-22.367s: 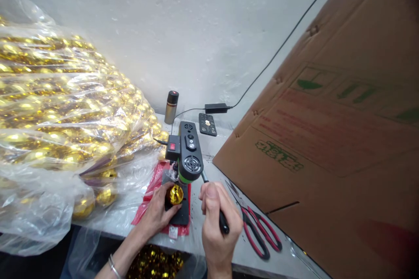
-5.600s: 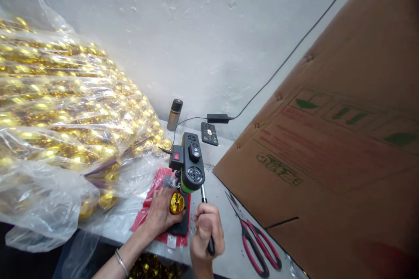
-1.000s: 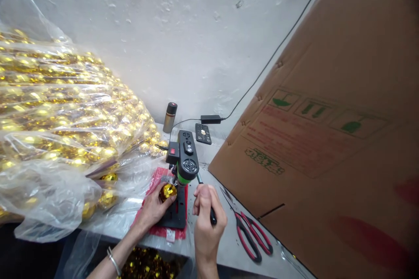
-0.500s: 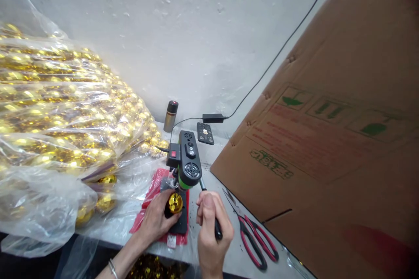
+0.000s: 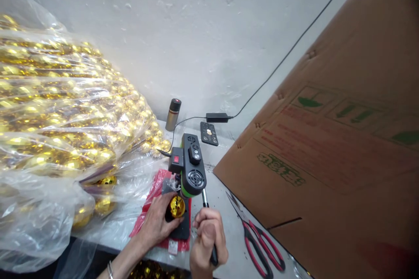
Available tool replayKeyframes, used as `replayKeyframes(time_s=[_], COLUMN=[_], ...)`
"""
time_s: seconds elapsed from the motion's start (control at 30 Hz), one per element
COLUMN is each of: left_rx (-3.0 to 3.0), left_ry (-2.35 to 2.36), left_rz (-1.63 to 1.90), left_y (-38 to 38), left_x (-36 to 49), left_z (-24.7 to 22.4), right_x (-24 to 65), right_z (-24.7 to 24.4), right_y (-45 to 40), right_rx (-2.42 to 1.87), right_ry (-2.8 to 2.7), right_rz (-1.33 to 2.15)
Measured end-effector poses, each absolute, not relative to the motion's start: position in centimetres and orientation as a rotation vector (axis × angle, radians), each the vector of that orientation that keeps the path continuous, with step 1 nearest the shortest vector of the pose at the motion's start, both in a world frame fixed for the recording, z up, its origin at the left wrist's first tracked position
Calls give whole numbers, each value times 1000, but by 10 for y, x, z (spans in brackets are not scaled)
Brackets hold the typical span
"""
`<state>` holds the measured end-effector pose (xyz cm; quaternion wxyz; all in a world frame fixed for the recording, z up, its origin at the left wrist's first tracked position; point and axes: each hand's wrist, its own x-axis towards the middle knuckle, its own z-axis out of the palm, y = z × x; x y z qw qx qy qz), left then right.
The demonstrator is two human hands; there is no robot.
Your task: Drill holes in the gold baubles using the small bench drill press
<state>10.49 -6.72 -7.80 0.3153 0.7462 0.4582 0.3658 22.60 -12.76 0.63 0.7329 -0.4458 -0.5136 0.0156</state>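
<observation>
A small black drill press (image 5: 193, 163) with a green band stands on a dark base over a red plastic sheet (image 5: 147, 207). My left hand (image 5: 159, 222) grips a gold faceted ball (image 5: 177, 206) between thumb and fingers, on the base at the front of the drill head. The ball's far side, near the drill head, is partly hidden. To the right of the press, my right hand (image 5: 208, 239) is wrapped round the black grip of the lever (image 5: 205, 200), whose metal rod runs up beside the head.
Gold balls (image 5: 98, 117) in clear plastic fill the left. Scissors (image 5: 262, 244) lie at the right, beside a large cardboard box (image 5: 327, 148). A bottle (image 5: 173, 114), a phone (image 5: 209, 134) and a power adapter (image 5: 217, 117) are near the wall.
My right hand has come down and slightly left with the lever's grip. My left hand still holds the ball. The view has shifted slightly.
</observation>
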Motion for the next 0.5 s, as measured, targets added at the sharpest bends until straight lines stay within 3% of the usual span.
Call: replayKeyframes(time_s=[0.5], left_rx=[1901], left_ry=[1176], left_rz=[949], left_y=[-69], left_x=[105], left_z=[-82], right_x=[212], right_z=[2], right_y=[-122], right_rx=[-1033], right_ry=[-964], right_rz=[-15])
